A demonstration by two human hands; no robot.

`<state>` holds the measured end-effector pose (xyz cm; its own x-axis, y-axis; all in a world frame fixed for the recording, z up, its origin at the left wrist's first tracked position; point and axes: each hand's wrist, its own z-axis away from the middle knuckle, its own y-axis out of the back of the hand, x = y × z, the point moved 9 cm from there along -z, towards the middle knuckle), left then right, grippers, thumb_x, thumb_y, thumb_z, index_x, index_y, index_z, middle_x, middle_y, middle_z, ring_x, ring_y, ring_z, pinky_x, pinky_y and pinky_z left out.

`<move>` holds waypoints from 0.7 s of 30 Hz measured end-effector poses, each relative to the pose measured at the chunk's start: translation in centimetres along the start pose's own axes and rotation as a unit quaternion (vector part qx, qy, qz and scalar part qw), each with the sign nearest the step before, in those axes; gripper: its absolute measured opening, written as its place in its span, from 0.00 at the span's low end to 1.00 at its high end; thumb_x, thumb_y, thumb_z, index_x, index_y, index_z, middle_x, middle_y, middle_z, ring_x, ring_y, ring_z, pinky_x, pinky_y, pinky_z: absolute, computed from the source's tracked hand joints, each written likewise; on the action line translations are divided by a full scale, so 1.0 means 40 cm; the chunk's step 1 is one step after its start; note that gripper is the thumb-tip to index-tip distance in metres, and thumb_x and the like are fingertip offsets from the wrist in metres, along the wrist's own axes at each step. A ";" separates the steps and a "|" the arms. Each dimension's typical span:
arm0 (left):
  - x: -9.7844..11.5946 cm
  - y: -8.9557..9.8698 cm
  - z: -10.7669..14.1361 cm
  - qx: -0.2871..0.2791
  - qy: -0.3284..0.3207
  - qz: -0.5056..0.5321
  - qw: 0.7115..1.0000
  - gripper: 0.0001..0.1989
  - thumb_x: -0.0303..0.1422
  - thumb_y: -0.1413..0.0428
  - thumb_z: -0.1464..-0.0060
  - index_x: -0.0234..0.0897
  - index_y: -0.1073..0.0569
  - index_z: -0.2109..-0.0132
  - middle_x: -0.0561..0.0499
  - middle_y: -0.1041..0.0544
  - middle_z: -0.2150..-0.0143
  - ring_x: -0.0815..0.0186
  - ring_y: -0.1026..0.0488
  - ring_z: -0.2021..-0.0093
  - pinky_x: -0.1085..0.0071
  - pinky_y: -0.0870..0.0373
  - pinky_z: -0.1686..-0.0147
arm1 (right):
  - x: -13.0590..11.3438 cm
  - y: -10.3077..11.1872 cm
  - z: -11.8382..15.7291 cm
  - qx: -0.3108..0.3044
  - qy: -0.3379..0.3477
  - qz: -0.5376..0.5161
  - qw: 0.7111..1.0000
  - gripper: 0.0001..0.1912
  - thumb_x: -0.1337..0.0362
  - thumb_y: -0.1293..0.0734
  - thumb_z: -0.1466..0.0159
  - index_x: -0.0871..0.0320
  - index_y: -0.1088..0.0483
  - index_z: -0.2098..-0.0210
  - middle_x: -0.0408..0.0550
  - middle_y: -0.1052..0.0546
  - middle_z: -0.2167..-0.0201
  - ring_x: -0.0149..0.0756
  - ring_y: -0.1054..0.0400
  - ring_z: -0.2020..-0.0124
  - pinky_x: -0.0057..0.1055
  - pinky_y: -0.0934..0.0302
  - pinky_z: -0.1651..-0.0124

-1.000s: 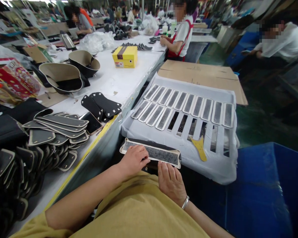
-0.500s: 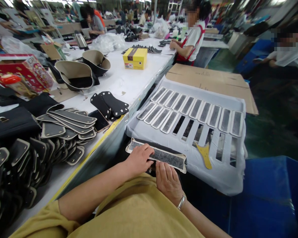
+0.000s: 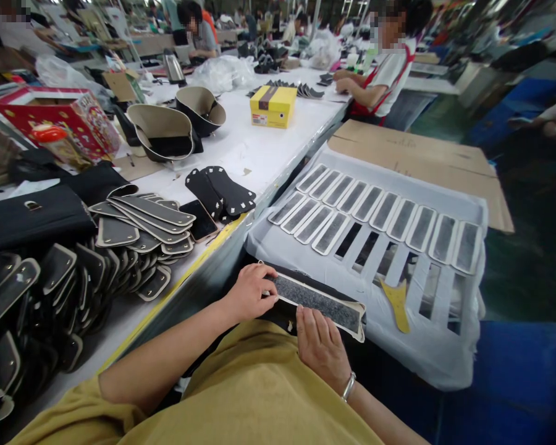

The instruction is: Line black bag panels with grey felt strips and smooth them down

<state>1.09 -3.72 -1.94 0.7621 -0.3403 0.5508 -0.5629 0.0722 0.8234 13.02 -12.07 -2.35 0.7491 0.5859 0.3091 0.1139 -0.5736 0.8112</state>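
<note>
A long strip [image 3: 315, 298] with a dark grey fuzzy middle and raised cream edges lies in front of my body, slanting down to the right. My left hand [image 3: 251, 293] is closed over its left end, fingers bent and thumb near the close edge. My right hand [image 3: 323, 347] rests its straight, side-by-side fingers against the near edge, right of the middle; its thumb is hidden. Dark material shows under the strip. Beyond it, a white-covered slotted board [image 3: 301, 243] carries rows of grey strips with pale borders [image 3: 330, 233]. A yellow flat piece [image 3: 397, 304] lies on this board.
At left, the white table [image 3: 269, 151] holds heaped black flaps [image 3: 60, 272], a phone [image 3: 198, 220], black cutouts [image 3: 227, 190] and a yellow box [image 3: 272, 107]. A cardboard sheet [image 3: 421, 167] lies behind the board. A blue bin [image 3: 519, 364] stands right; a co-worker [image 3: 389, 74] sits beyond.
My left hand has slid toward the strip's left end, uncovering more of its grey middle. My right hand stays at the near edge. The whole view has shifted slightly.
</note>
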 end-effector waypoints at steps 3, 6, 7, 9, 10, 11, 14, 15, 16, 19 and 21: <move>0.008 0.000 0.000 0.023 0.011 -0.014 1.000 0.04 0.29 0.43 0.55 0.39 0.26 0.75 0.51 0.29 0.55 0.60 0.36 0.53 0.58 0.44 0.47 | -0.007 -0.007 -0.006 -0.003 0.010 -0.006 1.000 0.17 0.74 0.44 0.37 0.71 0.30 0.53 0.57 0.26 0.58 0.44 0.36 0.54 0.40 0.46 0.51; 0.021 0.003 0.002 0.039 0.013 -0.035 0.999 0.04 0.28 0.44 0.55 0.38 0.28 0.75 0.49 0.31 0.52 0.59 0.37 0.51 0.56 0.45 0.45 | -0.017 -0.016 -0.013 -0.004 0.021 -0.011 1.000 0.17 0.74 0.45 0.37 0.71 0.30 0.53 0.57 0.26 0.57 0.45 0.36 0.54 0.40 0.46 0.51; 0.025 0.005 0.004 0.042 0.012 -0.043 0.998 0.04 0.28 0.45 0.55 0.37 0.29 0.75 0.49 0.32 0.50 0.58 0.38 0.49 0.55 0.47 0.44 | -0.020 -0.018 -0.017 -0.003 0.024 -0.013 1.000 0.17 0.74 0.44 0.37 0.71 0.30 0.53 0.57 0.26 0.57 0.45 0.36 0.54 0.40 0.46 0.51; 0.022 0.012 0.009 0.043 0.011 -0.046 0.998 0.03 0.29 0.45 0.53 0.37 0.29 0.74 0.48 0.34 0.46 0.56 0.41 0.45 0.53 0.51 0.42 | -0.026 -0.021 -0.026 0.002 0.028 -0.017 0.999 0.17 0.74 0.44 0.37 0.71 0.30 0.53 0.58 0.26 0.57 0.45 0.36 0.54 0.41 0.46 0.51; 0.014 0.016 0.013 0.042 0.015 -0.038 0.998 0.02 0.30 0.45 0.53 0.37 0.29 0.72 0.47 0.35 0.45 0.56 0.42 0.44 0.52 0.51 0.42 | -0.028 -0.022 -0.031 0.002 0.029 -0.020 0.999 0.17 0.74 0.45 0.37 0.71 0.30 0.53 0.58 0.26 0.57 0.45 0.36 0.54 0.41 0.47 0.51; 0.001 0.021 0.016 0.038 0.019 -0.024 0.999 0.02 0.31 0.44 0.52 0.37 0.29 0.70 0.47 0.35 0.45 0.56 0.42 0.44 0.53 0.49 0.42 | -0.030 -0.025 -0.036 0.000 0.030 -0.022 0.999 0.17 0.74 0.45 0.37 0.71 0.30 0.53 0.59 0.26 0.57 0.45 0.36 0.54 0.41 0.47 0.51; -0.047 0.035 0.026 0.021 0.019 0.023 0.999 0.05 0.34 0.43 0.52 0.38 0.29 0.67 0.47 0.35 0.45 0.58 0.41 0.44 0.57 0.44 0.44 | -0.038 -0.032 -0.049 -0.010 0.041 -0.028 0.999 0.18 0.74 0.45 0.37 0.72 0.31 0.52 0.59 0.27 0.56 0.45 0.36 0.54 0.41 0.47 0.51; -0.061 0.040 0.028 0.016 0.013 0.030 0.999 0.05 0.34 0.43 0.51 0.38 0.29 0.68 0.47 0.36 0.44 0.58 0.42 0.43 0.58 0.44 0.44 | -0.042 -0.033 -0.052 -0.011 0.046 -0.030 0.998 0.18 0.74 0.45 0.37 0.72 0.31 0.52 0.59 0.27 0.56 0.45 0.36 0.54 0.41 0.46 0.51; -0.073 0.045 0.030 0.014 0.008 0.033 0.999 0.04 0.34 0.43 0.50 0.38 0.29 0.69 0.48 0.37 0.43 0.58 0.44 0.42 0.58 0.45 0.43 | -0.045 -0.035 -0.056 -0.011 0.051 -0.031 0.998 0.18 0.74 0.45 0.38 0.72 0.32 0.52 0.60 0.27 0.56 0.45 0.36 0.54 0.41 0.46 0.51; -0.096 0.051 0.028 0.009 0.001 0.030 1.000 0.05 0.33 0.44 0.49 0.38 0.28 0.70 0.50 0.40 0.40 0.56 0.48 0.38 0.56 0.49 0.41 | -0.054 -0.039 -0.067 -0.009 0.059 -0.035 0.998 0.18 0.74 0.45 0.38 0.72 0.32 0.52 0.60 0.27 0.56 0.44 0.35 0.54 0.41 0.46 0.51; -0.100 0.047 0.023 0.005 0.002 0.033 0.999 0.04 0.32 0.45 0.49 0.38 0.29 0.71 0.49 0.41 0.39 0.56 0.49 0.38 0.57 0.49 0.41 | -0.059 -0.043 -0.074 -0.010 0.062 -0.036 0.997 0.18 0.74 0.45 0.37 0.73 0.32 0.52 0.60 0.27 0.56 0.45 0.35 0.54 0.41 0.46 0.52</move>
<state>-3.30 -3.10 -2.72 0.7248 -0.3316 0.6039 -0.6144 0.0856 0.7844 9.14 -10.78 -3.01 0.6526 0.6926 0.3073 0.1511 -0.5163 0.8430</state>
